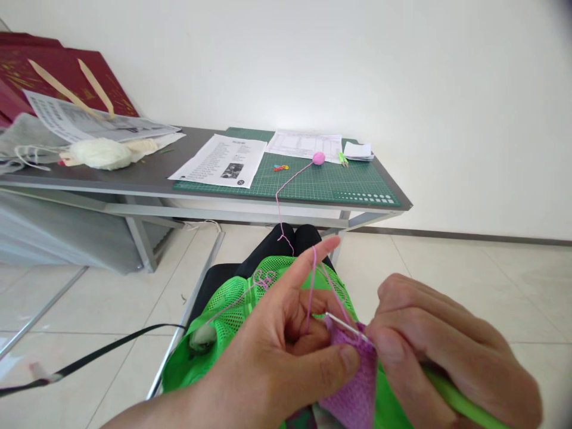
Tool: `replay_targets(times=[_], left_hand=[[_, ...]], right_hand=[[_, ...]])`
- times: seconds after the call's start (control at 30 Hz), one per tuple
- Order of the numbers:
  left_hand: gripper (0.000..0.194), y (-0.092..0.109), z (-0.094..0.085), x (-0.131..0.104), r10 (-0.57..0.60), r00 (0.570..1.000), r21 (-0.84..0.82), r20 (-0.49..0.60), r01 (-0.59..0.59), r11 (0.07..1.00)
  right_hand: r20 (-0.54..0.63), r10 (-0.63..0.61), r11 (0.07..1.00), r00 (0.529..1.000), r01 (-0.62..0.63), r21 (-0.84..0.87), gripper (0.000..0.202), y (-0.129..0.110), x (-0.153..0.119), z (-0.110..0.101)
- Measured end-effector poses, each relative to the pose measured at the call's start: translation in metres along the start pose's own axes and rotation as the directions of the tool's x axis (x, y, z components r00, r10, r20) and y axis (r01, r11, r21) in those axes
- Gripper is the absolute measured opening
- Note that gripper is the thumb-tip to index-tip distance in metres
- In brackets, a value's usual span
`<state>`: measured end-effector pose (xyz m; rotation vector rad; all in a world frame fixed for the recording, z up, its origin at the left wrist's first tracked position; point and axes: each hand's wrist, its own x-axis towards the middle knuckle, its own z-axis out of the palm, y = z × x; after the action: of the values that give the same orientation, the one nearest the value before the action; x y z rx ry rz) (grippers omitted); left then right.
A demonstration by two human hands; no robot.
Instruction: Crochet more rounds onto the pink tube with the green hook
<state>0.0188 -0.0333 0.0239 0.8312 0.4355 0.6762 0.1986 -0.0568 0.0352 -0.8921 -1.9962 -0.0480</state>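
From my remote view, the left hand (286,351) pinches the upper edge of the purple crocheted piece (353,387) between thumb and curled fingers, while its index finger stands out straight with the pink yarn (312,280) looped over it. The right hand (442,345) is closed around the green handle (465,399) of the crochet hook, thumb and finger pinching near its metal shaft (342,325), which lies across the top of the piece. The piece hangs between the hands, above the lap; whether the tip has caught a strand, I can't quite tell at this size.

The main risk I see is slack: if that index finger dips, the loop could slide off and the stitches loosen. A hard pull on the shaft could drop a loop from the work. The loose curls of yarn (263,279) on the green mesh vest (232,298) might knot or snag in its holes, and a sharp tug could roll the small pink ball (319,158) across the cutting mat (295,179) towards the desk's (196,189) front edge, since its strand runs over that edge.

For moving, I have open room to the right, over the tiled floor (513,298); ahead, the desk edge lies beyond the knees.
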Motion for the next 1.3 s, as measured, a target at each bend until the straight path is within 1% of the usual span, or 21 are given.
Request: replay_targets(times=[0.1, 0.17, 0.23, 0.3, 0.37, 0.43, 0.5, 0.57, 0.67, 0.8, 0.87, 0.97, 1.03, 1.1, 1.2, 1.3], left_hand=[[0.087, 0.0, 0.006, -0.001, 0.044, 0.998, -0.019, -0.041, -0.045, 0.999], [0.099, 0.001, 0.012, -0.001, 0.036, 0.993, -0.004, -0.111, -0.037, 0.999], [0.108, 0.003, 0.018, 0.0, 0.031, 0.98, 0.034, -0.198, -0.025, 0.999], [0.107, 0.002, 0.024, 0.002, 0.076, 0.955, 0.096, -0.287, -0.051, 0.994], [0.102, 0.0, 0.029, 0.004, 0.166, 0.912, 0.167, -0.375, -0.11, 0.98], [0.097, -0.004, 0.031, 0.005, 0.25, 0.868, 0.22, -0.429, -0.168, 0.961], [0.093, -0.008, 0.029, 0.006, 0.306, 0.846, 0.251, -0.436, -0.212, 0.944], [0.086, -0.011, 0.026, 0.006, 0.338, 0.843, 0.274, -0.418, -0.238, 0.932], [0.078, -0.012, 0.019, 0.006, 0.34, 0.859, 0.283, -0.383, -0.242, 0.928], [0.076, -0.01, 0.016, 0.008, 0.345, 0.867, 0.326, -0.361, -0.229, 0.917], [0.077, -0.008, 0.017, 0.008, 0.342, 0.87, 0.336, -0.356, -0.222, 0.915], [0.086, -0.006, 0.018, 0.009, 0.316, 0.878, 0.309, -0.361, -0.207, 0.928], [0.094, -0.005, 0.018, 0.009, 0.316, 0.874, 0.296, -0.368, -0.212, 0.932], [0.099, -0.006, 0.018, 0.009, 0.329, 0.871, 0.295, -0.365, -0.227, 0.928], [0.097, -0.006, 0.017, 0.009, 0.324, 0.881, 0.255, -0.346, -0.244, 0.936], [0.09, -0.005, 0.014, 0.008, 0.247, 0.908, 0.157, -0.337, -0.205, 0.966]], right_hand=[[-0.044, -0.046, 0.997, 0.998, 0.043, -0.072, 0.026, 0.002, -0.003, 0.008], [-0.08, -0.059, 0.993, 0.995, 0.05, -0.108, 0.027, 0.003, -0.006, 0.012], [-0.129, -0.05, 0.991, 0.99, 0.033, -0.127, 0.027, 0.003, -0.008, 0.017], [-0.185, -0.026, 0.991, 0.982, 0.001, -0.13, 0.027, 0.004, -0.009, 0.022], [-0.231, -0.012, 0.992, 0.973, -0.017, -0.124, 0.029, 0.006, -0.008, 0.029], [-0.28, -0.028, 0.993, 0.96, -0.005, -0.115, 0.03, 0.009, -0.007, 0.036], [-0.335, -0.057, 0.994, 0.94, 0.023, -0.107, 0.029, 0.012, -0.006, 0.042], [-0.384, -0.09, 0.993, 0.919, 0.053, -0.106, 0.027, 0.015, -0.006, 0.046], [-0.422, -0.142, 0.987, 0.895, 0.098, -0.124, 0.025, 0.019, -0.006, 0.049], [-0.438, -0.201, 0.977, 0.876, 0.151, -0.147, 0.024, 0.025, -0.001, 0.047], [-0.422, -0.237, 0.97, 0.875, 0.192, -0.146, 0.024, 0.028, 0.004, 0.044], [-0.349, -0.273, 0.961, 0.896, 0.243, -0.129, 0.028, 0.029, 0.011, 0.036], [-0.296, -0.282, 0.959, 0.913, 0.255, -0.127, 0.032, 0.027, 0.014, 0.031], [-0.274, -0.283, 0.957, 0.919, 0.253, -0.14, 0.033, 0.025, 0.013, 0.028], [-0.336, -0.284, 0.956, 0.898, 0.241, -0.165, 0.027, 0.023, 0.008, 0.031], [-0.425, -0.255, 0.967, 0.869, 0.216, -0.138, 0.021, 0.024, 0.005, 0.037]])
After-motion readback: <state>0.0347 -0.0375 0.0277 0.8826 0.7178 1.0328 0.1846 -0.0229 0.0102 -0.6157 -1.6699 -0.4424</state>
